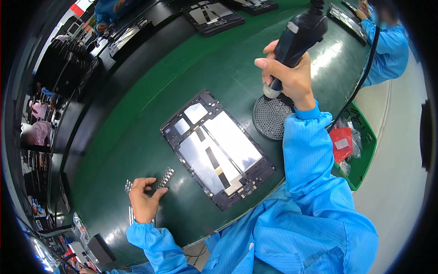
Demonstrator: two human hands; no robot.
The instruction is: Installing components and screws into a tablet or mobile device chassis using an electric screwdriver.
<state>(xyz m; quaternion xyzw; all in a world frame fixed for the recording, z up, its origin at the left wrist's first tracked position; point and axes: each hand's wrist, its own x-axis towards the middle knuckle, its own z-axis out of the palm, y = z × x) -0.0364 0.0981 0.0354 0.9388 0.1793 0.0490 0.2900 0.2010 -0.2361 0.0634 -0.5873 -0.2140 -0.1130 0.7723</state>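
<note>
My right hand [292, 75] is wrapped round a black electric screwdriver [299, 39], its pale tip pointing down over a round dark tray [272, 116] dotted with small holes. To the lower left, my left hand [143, 203] has curled fingers, with thumb and forefinger at the near end of a dark strip with rows of small pale parts [166, 177]. A similar small strip [128, 185] lies beside that hand's outer side. Between my hands, an opened tablet-like device [237, 139] lies tilted on the green table, showing silver panels, black bands and a dark frame.
A green bin [368, 153] with red and clear bags stands at the right. The screwdriver's black cable [365, 75] hangs down nearby. Similar devices [212, 17] lie along the far side. A person in blue [387, 50] works at the far right. Black racks [64, 68] stand left.
</note>
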